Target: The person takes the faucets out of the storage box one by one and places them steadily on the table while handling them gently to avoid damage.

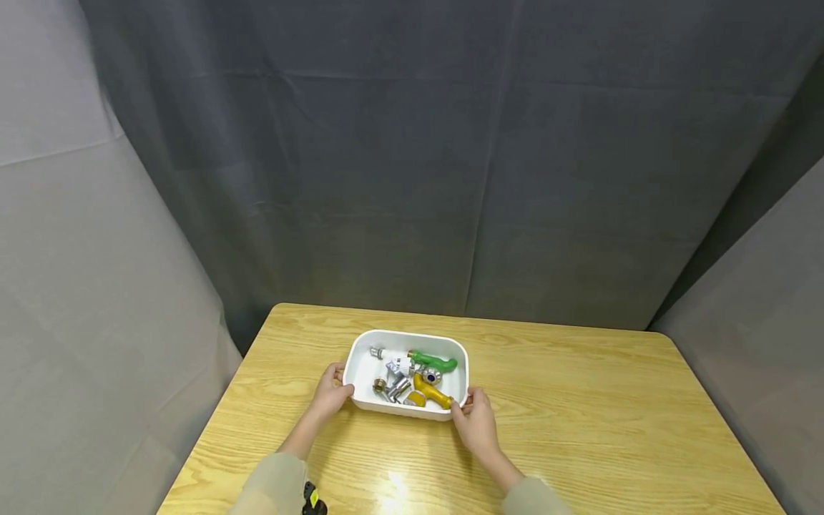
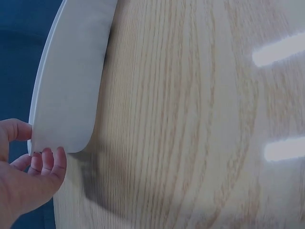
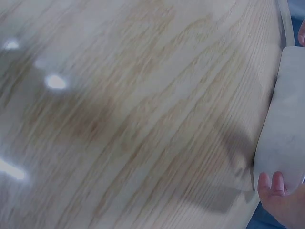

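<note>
1. The white tray (image 1: 363, 372) of fittings (image 1: 404, 367) is held between left hand (image 1: 330, 394) and right hand (image 1: 477, 428), each grip curled round an end.
2. It is seen toward the far-left corner of the desk (image 1: 611, 415).
3. Tray positioning seems in hand; level support is called for.

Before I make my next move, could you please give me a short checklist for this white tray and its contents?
1. Left hand holding the white tray: ok, at its left end.
2. Right hand holding it: ok, at the near right corner.
3. Contents inside the rim: ok; green handle, yellow handle and metal fittings all lie within.
4. Contents secured against sliding: not ok; they appear loose.
5. Tray base flat on the wooden table: cannot tell; it may be slightly raised.
</note>
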`<state>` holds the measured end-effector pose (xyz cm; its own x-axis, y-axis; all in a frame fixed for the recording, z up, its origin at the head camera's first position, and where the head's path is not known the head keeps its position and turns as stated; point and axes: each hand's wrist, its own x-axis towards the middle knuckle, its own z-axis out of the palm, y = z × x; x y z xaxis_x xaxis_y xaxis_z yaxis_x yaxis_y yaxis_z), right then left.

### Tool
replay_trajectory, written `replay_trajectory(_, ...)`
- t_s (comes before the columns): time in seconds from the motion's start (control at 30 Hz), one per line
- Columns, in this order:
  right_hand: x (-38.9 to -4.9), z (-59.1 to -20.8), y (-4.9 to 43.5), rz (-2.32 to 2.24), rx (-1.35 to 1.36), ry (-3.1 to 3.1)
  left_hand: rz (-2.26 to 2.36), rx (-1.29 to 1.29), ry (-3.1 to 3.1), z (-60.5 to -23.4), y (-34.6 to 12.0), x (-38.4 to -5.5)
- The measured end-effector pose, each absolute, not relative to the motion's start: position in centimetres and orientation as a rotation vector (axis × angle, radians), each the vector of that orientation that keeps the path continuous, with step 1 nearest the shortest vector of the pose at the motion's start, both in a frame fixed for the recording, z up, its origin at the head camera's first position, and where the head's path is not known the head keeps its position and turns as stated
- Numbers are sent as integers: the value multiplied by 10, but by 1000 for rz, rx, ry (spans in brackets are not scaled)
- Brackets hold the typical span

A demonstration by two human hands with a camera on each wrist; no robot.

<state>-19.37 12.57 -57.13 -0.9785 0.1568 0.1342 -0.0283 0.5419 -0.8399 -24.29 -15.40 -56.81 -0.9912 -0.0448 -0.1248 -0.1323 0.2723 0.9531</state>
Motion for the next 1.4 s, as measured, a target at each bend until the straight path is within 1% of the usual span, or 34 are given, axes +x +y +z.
replay_trajectory(0.67, -189, -576, 102, 1461, -94, -2588, 1933, -240, 2359, -571, -186, -230)
replay_trajectory(0.87, -188, -576, 102, 1438, -84, -2589, 1952, -251, 2320, -572, -188, -231)
replay_trajectory(1.13, -189, -579, 106, 1492, -73, -2601, 2126, -285, 2159, -573, -191, -235)
replay_trajectory(1.4, -190, -584, 119, 1654, -98, -2601, 2198, -312, 2076, -576, -192, -237)
